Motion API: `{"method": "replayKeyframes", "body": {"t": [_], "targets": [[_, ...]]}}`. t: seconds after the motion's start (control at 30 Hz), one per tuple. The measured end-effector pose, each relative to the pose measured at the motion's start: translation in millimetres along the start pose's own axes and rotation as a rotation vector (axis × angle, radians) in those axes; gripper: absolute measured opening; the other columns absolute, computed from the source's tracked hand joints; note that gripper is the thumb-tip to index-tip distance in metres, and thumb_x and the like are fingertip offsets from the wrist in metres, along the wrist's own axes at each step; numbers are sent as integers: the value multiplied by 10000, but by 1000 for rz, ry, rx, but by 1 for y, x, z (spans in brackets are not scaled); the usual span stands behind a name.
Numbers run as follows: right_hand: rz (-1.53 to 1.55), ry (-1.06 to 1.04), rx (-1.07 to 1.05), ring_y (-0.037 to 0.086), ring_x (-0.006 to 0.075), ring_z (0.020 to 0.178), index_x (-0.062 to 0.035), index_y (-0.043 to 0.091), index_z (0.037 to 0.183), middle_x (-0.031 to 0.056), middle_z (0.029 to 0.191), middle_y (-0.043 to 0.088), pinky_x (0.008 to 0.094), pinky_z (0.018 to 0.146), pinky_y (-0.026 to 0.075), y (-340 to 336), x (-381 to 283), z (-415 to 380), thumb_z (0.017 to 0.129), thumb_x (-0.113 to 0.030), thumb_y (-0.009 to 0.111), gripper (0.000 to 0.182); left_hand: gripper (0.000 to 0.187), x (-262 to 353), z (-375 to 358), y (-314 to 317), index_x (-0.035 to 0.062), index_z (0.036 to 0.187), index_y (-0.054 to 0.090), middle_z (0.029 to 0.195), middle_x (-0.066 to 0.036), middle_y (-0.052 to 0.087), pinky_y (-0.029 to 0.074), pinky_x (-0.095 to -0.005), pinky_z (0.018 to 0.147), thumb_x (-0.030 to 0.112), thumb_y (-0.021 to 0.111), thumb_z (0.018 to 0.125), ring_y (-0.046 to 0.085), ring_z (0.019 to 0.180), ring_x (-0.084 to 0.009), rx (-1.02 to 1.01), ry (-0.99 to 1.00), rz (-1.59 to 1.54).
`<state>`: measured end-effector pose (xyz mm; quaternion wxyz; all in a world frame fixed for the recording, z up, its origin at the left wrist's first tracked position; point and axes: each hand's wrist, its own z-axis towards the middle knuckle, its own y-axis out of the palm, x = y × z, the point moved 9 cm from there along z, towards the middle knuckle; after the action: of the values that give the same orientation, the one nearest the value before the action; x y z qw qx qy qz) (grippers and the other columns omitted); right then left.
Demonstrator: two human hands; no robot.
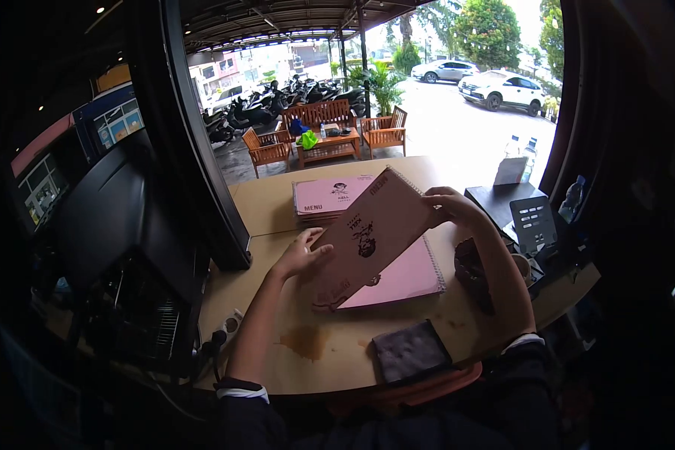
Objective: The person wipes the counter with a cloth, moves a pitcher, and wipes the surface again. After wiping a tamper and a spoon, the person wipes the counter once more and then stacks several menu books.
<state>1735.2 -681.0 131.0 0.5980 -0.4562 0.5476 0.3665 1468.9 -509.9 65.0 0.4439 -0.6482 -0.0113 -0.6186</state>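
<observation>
A pink menu [365,241] with a printed logo is tilted above the table, its lettering upside down from here. My right hand [451,206] pinches its upper right edge between thumb and fingers. Beside its left edge is my left hand [298,257], thumb and fingers apart, the thumb tip at the edge; whether it touches is hard to tell. Under the raised menu lies another spiral-bound pink menu [409,281], partly covered. Behind them sits a stack of menus [328,196], the top one reading "MENU".
A dark, tufted-looking square pad [411,351] lies at the table's [270,367] front edge, near a brown stain [306,342]. A dark monitor [112,202] stands left; a black stand [532,223] and dark bag [472,270] are right. Wooden chairs [383,131] stand outside.
</observation>
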Motion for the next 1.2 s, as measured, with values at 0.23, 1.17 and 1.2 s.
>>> {"method": "replayKeyframes", "body": {"t": [0.23,1.17,1.2], "targets": [[156,-234,-42,617,180,621,6,564,931,90,794,575,287,466,548,26,-40,-12,817,-194,585,232,765,17,28,-38,-5,1267,407,1213,-198,502,393,-354,943,574,549,788,482,1140,-280,184,57,119],[809,-167,151,598,276,889,-12,418,1125,160,1026,527,399,728,565,105,21,84,849,-77,524,303,326,21,38,6,107,1131,425,1102,-21,496,506,-308,781,185,578,853,556,995,-155,364,-38,-1108],[756,-188,189,598,268,882,6,430,1100,164,1018,527,403,721,569,94,17,95,850,-79,522,280,326,12,39,4,107,1131,425,1102,-21,496,506,-308,781,185,578,853,556,995,-155,369,-45,-1107]]}}
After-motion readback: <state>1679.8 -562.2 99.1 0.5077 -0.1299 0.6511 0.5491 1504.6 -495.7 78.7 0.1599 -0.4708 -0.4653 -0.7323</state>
